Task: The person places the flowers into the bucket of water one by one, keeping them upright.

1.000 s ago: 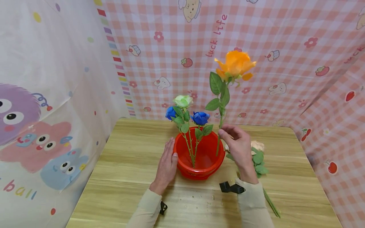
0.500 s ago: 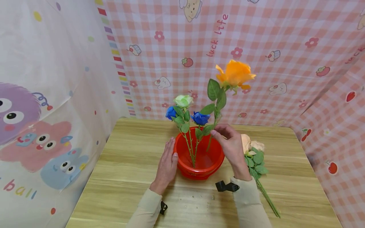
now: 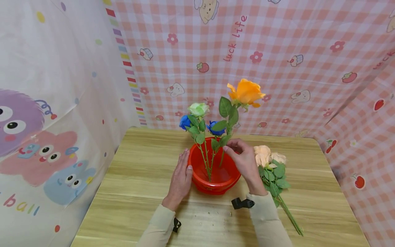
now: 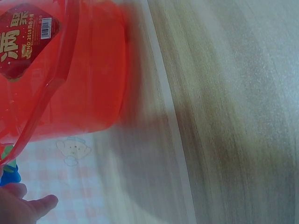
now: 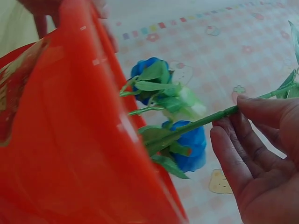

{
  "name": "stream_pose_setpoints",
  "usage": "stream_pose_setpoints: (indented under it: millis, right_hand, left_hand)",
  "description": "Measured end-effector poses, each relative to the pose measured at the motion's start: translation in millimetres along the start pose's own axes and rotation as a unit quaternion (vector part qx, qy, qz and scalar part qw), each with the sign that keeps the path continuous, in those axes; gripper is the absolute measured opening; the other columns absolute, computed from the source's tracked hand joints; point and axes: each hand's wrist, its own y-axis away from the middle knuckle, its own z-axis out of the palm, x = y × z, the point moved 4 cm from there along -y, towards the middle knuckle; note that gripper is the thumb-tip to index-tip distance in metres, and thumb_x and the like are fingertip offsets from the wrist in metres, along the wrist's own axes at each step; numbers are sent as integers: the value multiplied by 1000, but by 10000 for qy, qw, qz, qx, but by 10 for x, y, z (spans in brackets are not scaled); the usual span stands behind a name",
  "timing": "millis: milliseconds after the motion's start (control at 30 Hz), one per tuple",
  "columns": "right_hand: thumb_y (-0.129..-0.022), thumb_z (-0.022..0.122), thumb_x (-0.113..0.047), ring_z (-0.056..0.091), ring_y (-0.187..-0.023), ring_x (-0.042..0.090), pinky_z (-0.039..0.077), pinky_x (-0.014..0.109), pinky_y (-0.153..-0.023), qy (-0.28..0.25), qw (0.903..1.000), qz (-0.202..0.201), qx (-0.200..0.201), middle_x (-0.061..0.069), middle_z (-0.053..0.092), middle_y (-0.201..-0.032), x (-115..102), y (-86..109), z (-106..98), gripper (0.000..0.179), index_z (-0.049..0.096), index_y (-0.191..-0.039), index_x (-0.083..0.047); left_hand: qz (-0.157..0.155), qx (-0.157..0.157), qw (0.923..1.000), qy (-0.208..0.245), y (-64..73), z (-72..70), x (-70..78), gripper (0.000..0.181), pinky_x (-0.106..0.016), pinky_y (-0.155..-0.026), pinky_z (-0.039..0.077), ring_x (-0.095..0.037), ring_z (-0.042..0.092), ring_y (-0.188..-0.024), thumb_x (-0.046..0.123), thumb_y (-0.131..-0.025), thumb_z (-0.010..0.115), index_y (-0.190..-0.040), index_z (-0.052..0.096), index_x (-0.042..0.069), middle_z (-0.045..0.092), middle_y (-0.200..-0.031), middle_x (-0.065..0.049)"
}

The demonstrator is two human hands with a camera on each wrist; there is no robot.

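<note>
A red plastic bucket [image 3: 200,183] stands on the table with two blue roses [image 3: 217,127] and a pale green rose [image 3: 198,109] leaning in it. My right hand [image 3: 245,161] pinches the stem of an orange rose [image 3: 247,92] between thumb and fingertips; its lower stem reaches inside the bucket. In the right wrist view the pinched green stem [image 5: 205,120] runs past the rim. My left hand [image 3: 180,178] rests with straight fingers against the bucket's left side. The left wrist view shows the bucket's wall and label [image 4: 28,39], with some fingertips at the lower left.
Peach roses [image 3: 263,155] with long green stems lie on the table [image 3: 139,178] right of the bucket, beside my right forearm. Small bits are scattered in front of the bucket. A pink checkered cloth [image 3: 172,68] hangs behind the table.
My right hand has moved left and slightly down with the orange rose, bringing its stem deeper into the bucket. More of the peach roses shows. The left hand has stayed put.
</note>
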Motion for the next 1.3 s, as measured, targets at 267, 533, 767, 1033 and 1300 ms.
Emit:
stream_pose_setpoints:
  millis: [267,533,767,1033,1300]
  right_hand:
    - [-94,77,-14,69,-90,27,57,31,-79,516,9986,6,-106,12,73,-101,89,9,93,16,73,-105,-3]
    - [-93,76,-11,72,-86,25,59,35,-75,936,9949,-152,-333,10,74,-95,141,0,154,10,72,-100,-5]
    - [-92,77,-14,70,-82,22,54,30,-67,1258,9907,-25,-524,7,75,-94,170,-1,211,12,72,-100,-6]
    - [-92,78,-15,71,-84,21,57,34,-70,1603,9845,-9,-717,4,74,-94,186,-34,263,12,73,-99,-8]
    - [-91,79,-15,68,-79,19,56,35,-70,1872,9784,-6,-879,3,73,-93,174,-85,318,12,73,-98,-8]
  left_hand:
    - [48,42,10000,-11,-4,-1,1,58,-47,-126,25,-29,26,-155,20,-107,37,-163,31,5,32,-168,-10]
    - [49,43,10000,-2,-4,3,-6,58,-48,-126,26,-30,26,-155,21,-107,37,-163,30,5,31,-168,-9]
    - [34,26,10000,-2,-2,3,-1,58,-46,-126,24,-29,26,-155,21,-108,37,-163,30,5,31,-168,-8]
    - [14,13,10000,3,1,-1,9,58,-42,-127,22,-28,25,-156,21,-108,37,-163,30,5,30,-168,-8]
    - [33,14,10000,11,0,1,10,57,-43,-127,23,-28,26,-156,21,-108,38,-163,31,5,31,-168,-8]
